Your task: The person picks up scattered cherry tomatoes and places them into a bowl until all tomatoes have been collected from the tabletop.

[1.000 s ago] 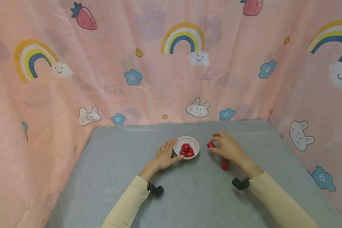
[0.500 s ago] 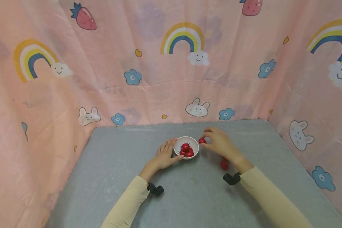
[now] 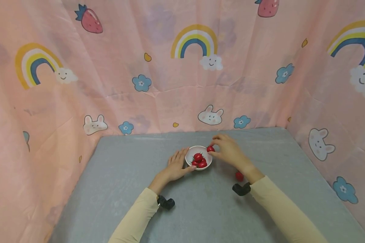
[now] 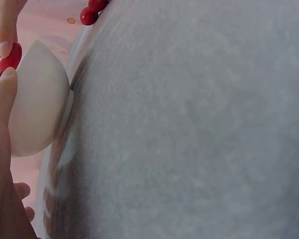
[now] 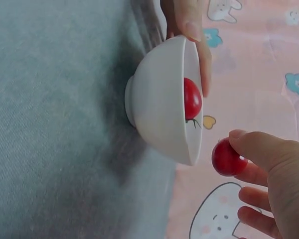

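Observation:
A small white bowl (image 3: pixel 190 155) stands on the table with several red cherry tomatoes (image 3: pixel 199 162) inside. My left hand (image 3: pixel 176 166) rests against the bowl's left side, its fingers straight and the thumb on the near rim. Between thumb and fingers, my right hand (image 3: pixel 228 151) pinches another cherry tomato (image 5: pixel 228 157) at the bowl's right rim. The right wrist view shows this tomato just above the bowl's opening. Under the right wrist, a cherry tomato (image 3: pixel 239 176) lies on the table; the left wrist view shows two loose tomatoes (image 4: pixel 88 16) there.
The grey table (image 3: pixel 124 175) is backed and flanked by a pink printed curtain (image 3: pixel 158 104). Dark wrist cameras hang below each wrist, the right one (image 3: pixel 241 189) close to the loose tomato.
My right hand has moved left with its pinched tomato, from the open table to the bowl's right rim. The left hand and bowl have stayed put.

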Demonstrator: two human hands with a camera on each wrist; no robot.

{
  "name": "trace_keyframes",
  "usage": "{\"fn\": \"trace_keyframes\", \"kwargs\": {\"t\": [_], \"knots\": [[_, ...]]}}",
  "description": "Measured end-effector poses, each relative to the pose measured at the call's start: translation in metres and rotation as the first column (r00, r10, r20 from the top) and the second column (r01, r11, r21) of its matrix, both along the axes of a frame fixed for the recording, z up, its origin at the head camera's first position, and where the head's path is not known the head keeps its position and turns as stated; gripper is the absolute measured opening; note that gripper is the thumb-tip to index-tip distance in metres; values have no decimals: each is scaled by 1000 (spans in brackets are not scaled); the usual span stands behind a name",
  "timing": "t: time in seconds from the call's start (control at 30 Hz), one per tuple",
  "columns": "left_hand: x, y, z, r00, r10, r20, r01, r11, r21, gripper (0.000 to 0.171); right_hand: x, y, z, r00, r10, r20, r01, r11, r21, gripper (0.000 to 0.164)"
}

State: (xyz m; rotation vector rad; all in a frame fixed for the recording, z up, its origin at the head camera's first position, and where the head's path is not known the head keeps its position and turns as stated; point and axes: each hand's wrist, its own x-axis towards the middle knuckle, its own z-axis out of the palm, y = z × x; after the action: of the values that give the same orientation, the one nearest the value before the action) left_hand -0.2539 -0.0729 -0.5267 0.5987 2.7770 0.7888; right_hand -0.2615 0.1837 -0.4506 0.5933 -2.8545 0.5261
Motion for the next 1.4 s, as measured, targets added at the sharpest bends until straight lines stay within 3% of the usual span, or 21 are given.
{"fn": "trace_keyframes", "kwargs": {"t": [0.97,1.4], "knots": [[2,0,-1,1000,7,0,-7,1000,11,92,5,-12,-17,999,-26,-43,25,1000,-18,36],[2,1,0,1000,14,-1,-14,1000,16,91,5,-7,-14,998,-43,-35,41,999,-34,28]]}}
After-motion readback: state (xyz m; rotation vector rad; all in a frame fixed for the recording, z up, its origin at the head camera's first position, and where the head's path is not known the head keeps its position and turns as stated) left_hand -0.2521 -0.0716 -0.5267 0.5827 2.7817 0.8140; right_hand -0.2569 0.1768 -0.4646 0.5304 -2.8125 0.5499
